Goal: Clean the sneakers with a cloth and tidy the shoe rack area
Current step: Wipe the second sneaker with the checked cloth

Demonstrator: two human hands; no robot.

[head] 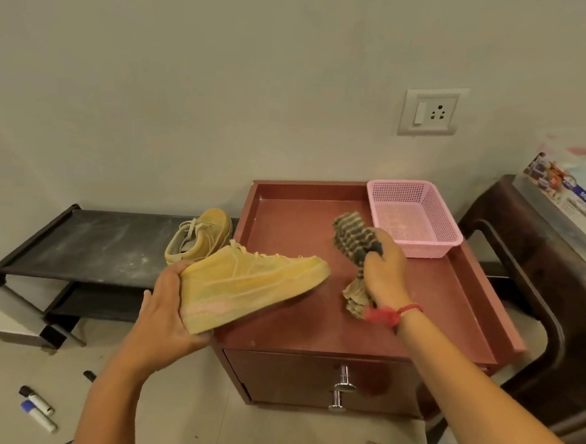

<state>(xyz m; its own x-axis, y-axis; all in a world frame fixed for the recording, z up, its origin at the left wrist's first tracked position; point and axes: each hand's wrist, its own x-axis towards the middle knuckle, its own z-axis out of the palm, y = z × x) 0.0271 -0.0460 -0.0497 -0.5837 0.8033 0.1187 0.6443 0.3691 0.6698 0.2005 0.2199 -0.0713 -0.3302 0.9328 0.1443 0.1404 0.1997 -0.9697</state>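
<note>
My left hand (166,303) grips a yellow sneaker (246,284) by the heel, its toe out over the red-brown bench (291,221); my right hand (384,275) clutches a striped cloth (352,239) just beside that toe; a pink basket (430,247) sits at the bench's back right corner; the second sneaker (201,237) rests on the black shoe rack (95,240); markers (38,408) lie on the floor.

Yellow sneaker (246,284) held aloft, side-on; second sneaker (201,233) upright on black rack (95,240); striped cloth (352,237) bunched

Red-brown cabinet top (295,222) with pink basket (423,248); black shoe rack (94,244) with one sneaker (201,237).
</note>
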